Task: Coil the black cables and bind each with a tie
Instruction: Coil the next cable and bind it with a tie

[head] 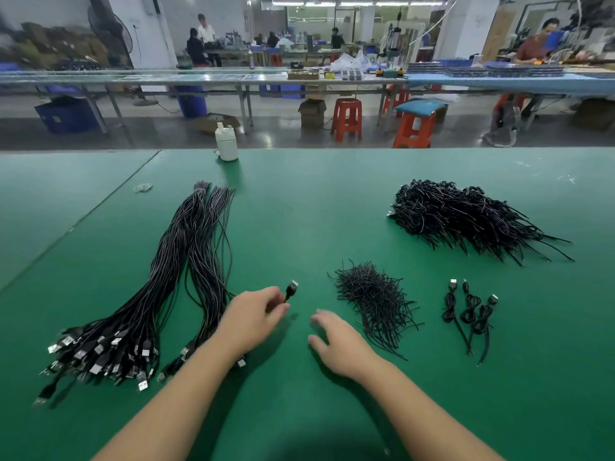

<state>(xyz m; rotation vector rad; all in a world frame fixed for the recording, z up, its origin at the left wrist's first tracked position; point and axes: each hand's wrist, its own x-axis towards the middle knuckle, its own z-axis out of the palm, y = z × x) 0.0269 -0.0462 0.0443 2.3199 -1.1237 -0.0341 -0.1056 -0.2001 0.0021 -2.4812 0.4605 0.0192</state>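
Observation:
Two long bundles of uncoiled black cables [186, 261] lie on the left of the green table, their USB plugs [100, 354] fanned out near the front. My left hand [256, 314] pinches one cable just behind its plug [291, 289], which sticks up to the right of the bundles. My right hand [339, 344] hovers beside it, fingers relaxed and holding nothing. A heap of short black ties [372, 297] lies just right of my right hand. Three coiled, bound cables [469, 311] lie further right.
A large pile of coiled cables [459, 217] fills the far right of the green table [299, 201]. A white bottle [226, 143] stands at the far edge, and rubber bands [143, 187] lie far left. People work at benches across the aisle.

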